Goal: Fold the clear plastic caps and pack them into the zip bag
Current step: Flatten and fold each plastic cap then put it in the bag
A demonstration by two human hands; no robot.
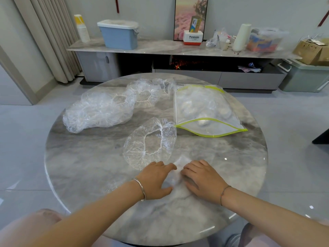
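Observation:
A small clear plastic cap (178,172), partly folded, lies near the front of the round marble table (89,157). My left hand (156,180) and my right hand (203,180) press on it from either side, fingers bent on the plastic. Just beyond them a spread-out cap (151,142) lies with its elastic ring up. A heap of several loose caps (106,107) sits at the back left. The zip bag (204,111), trimmed in yellow-green, lies at the right with its mouth open toward me and folded caps inside.
Behind the table runs a low marble sideboard (160,47) carrying a blue lidded bin (119,34), a white roll (241,37) and bags. A cardboard box (311,50) sits on a green tub at far right. My knees show under the table's front edge.

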